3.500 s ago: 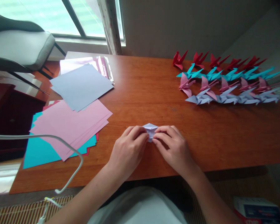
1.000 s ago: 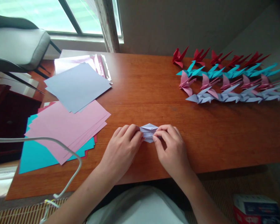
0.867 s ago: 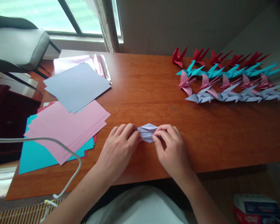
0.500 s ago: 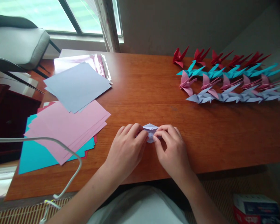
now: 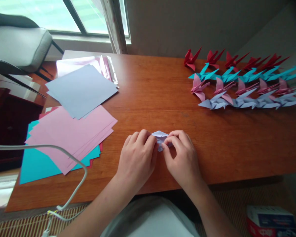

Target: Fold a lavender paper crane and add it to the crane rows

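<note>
Low in the middle of the frame, the left hand (image 5: 138, 156) and right hand (image 5: 181, 156) rest knuckles-up on the tabletop (image 5: 162, 95), curled fingertips of both pinching the small lavender folded paper (image 5: 160, 135) between them.

— What lies between the two grips?
— A small folded lilac paper (image 5: 160, 135), flat on the desk (image 5: 158, 95) near its front edge. The left grip (image 5: 138, 158) pinches its left side and the right grip (image 5: 181, 158) its right. Only its far tip shows.

— And off to the left?
— Loose squares: a lilac sheet (image 5: 81, 89) over pink sheets (image 5: 69, 135), with teal sheets (image 5: 37, 166) beneath. A white cable (image 5: 74, 158) arcs in front of them.

— To the right?
— Four rows at the far corner, well apart from the grips: red cranes (image 5: 234, 59) farthest, then teal cranes (image 5: 239, 76), pink cranes (image 5: 236, 87), and lilac cranes (image 5: 244, 102) nearest.
</note>
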### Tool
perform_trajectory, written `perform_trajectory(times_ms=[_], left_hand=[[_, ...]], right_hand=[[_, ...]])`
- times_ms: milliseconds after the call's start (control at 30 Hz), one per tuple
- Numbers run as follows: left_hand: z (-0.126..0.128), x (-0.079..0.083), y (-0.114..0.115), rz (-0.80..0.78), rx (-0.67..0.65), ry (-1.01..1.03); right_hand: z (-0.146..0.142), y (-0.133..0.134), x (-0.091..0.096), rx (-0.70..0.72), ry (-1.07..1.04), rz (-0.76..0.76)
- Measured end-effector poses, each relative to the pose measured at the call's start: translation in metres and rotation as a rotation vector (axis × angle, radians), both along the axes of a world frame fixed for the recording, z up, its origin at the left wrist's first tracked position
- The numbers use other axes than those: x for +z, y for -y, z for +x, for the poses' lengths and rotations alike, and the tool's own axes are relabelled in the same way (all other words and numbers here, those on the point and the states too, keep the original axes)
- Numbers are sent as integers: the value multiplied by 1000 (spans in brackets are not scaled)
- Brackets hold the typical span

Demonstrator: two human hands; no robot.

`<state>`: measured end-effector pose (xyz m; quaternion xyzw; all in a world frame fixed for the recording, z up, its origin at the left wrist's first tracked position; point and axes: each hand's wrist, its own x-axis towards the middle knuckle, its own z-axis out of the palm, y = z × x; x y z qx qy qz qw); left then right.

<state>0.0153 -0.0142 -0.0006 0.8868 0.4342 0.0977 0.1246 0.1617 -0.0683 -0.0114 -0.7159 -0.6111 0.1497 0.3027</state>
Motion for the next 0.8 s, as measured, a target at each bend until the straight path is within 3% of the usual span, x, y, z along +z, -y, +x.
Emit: perform_trajectory(times_ms=[800], left_hand=[[5,-2,1,34,30,-28]], right_hand=[[-2,0,-6,-7,62,6]])
